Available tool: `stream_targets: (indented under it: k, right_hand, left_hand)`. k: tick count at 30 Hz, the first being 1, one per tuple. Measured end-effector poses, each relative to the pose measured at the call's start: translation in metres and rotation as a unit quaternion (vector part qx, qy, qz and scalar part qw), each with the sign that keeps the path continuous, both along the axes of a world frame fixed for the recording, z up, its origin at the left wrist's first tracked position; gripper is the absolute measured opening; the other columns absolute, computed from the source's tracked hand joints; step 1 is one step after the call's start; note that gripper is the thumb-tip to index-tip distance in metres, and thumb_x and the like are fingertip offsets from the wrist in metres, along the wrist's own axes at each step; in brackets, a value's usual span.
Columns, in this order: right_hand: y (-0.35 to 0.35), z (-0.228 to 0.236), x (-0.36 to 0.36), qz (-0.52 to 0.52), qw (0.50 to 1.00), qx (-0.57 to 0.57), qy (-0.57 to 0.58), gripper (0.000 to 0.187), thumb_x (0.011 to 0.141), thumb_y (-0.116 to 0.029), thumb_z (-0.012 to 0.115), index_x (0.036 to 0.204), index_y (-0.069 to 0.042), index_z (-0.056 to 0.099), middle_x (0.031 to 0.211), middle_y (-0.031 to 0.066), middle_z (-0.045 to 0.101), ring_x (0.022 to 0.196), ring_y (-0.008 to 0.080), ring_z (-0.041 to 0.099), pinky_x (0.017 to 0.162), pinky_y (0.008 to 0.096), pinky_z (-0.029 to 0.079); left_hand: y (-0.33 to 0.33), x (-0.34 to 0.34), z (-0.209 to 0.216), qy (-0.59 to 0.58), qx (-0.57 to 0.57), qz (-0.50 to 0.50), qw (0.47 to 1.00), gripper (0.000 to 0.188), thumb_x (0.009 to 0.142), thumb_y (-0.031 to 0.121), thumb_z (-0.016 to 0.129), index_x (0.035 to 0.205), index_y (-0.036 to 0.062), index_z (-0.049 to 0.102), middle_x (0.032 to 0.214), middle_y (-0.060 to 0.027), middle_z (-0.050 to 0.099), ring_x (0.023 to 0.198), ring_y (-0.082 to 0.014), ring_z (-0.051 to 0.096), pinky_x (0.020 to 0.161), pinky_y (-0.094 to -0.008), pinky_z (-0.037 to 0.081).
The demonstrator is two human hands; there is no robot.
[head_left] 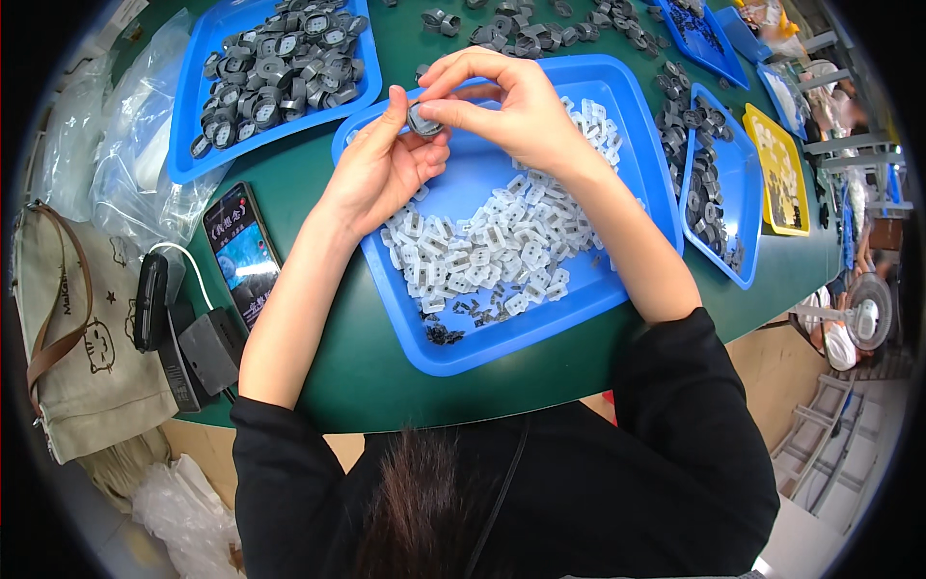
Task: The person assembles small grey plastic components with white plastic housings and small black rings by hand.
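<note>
Both my hands meet above the far left part of a blue tray (439, 355). A small round dark grey plastic part (424, 122) with a lighter face sits between them. My left hand (386, 166) grips it from the left with thumb and fingers. Pinched at its upper right side are the thumb and fingertips of my right hand (516, 108); whether they hold another small piece is hidden. Under my forearms, white translucent plastic pieces (502, 236) lie heaped in the tray. Tiny black pieces (444, 334) are gathered in its near left corner.
At the far left, another blue tray (183, 145) is piled with grey round parts (280, 72). Loose grey parts (526, 34) lie beyond. A phone (243, 253), a black box (212, 349) and a canvas bag (96, 357) are left. Rightward stand a blue tray (738, 207) and yellow tray (779, 164).
</note>
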State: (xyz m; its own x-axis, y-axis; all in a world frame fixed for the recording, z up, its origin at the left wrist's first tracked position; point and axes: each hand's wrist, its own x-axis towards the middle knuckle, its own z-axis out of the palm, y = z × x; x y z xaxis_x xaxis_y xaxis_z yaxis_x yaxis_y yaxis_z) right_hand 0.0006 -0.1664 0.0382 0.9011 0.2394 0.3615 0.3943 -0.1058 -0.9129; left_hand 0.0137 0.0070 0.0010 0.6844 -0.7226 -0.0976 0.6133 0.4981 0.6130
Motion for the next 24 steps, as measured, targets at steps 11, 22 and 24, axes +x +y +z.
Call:
stream_targets:
  k: [11, 22, 24]
  right_hand:
    - [-0.004, 0.004, -0.001, -0.087, 0.896, -0.286, -0.328, 0.012, 0.073, -0.018, 0.067, 0.077, -0.008, 0.063, 0.082, 0.0041, 0.059, 0.076, 0.0244, 0.058, 0.069, 0.0353, 0.046]
    - [-0.001, 0.000, -0.003, -0.079, 0.979, -0.154, -0.105, 0.025, 0.078, -0.021, 0.064, 0.095, -0.003, 0.063, 0.090, 0.0109, 0.064, 0.077, 0.0200, 0.063, 0.069, 0.0302, 0.051]
    - [-0.001, -0.002, -0.003, -0.071, 0.978, -0.188, -0.060, 0.027, 0.077, -0.021, 0.065, 0.097, -0.002, 0.064, 0.089, 0.0110, 0.065, 0.077, 0.0181, 0.064, 0.070, 0.0289, 0.051]
  left_hand:
    - [-0.004, -0.003, 0.000, -0.004, 0.044, 0.093, 0.995, 0.039, 0.095, 0.035, 0.046, 0.103, -0.0017, 0.055, 0.086, -0.0081, 0.057, 0.073, -0.0140, 0.055, 0.067, -0.0275, 0.046]
    - [-0.005, -0.005, -0.002, -0.105, 0.110, 0.149, 0.977, 0.027, 0.090, 0.009, 0.050, 0.112, -0.0061, 0.055, 0.096, -0.0096, 0.062, 0.081, -0.0157, 0.060, 0.078, -0.0279, 0.049]
    - [-0.005, -0.004, -0.003, -0.134, 0.118, 0.150, 0.972, 0.027, 0.089, 0.009, 0.051, 0.110, -0.0062, 0.056, 0.095, -0.0089, 0.062, 0.079, -0.0146, 0.060, 0.076, -0.0262, 0.049]
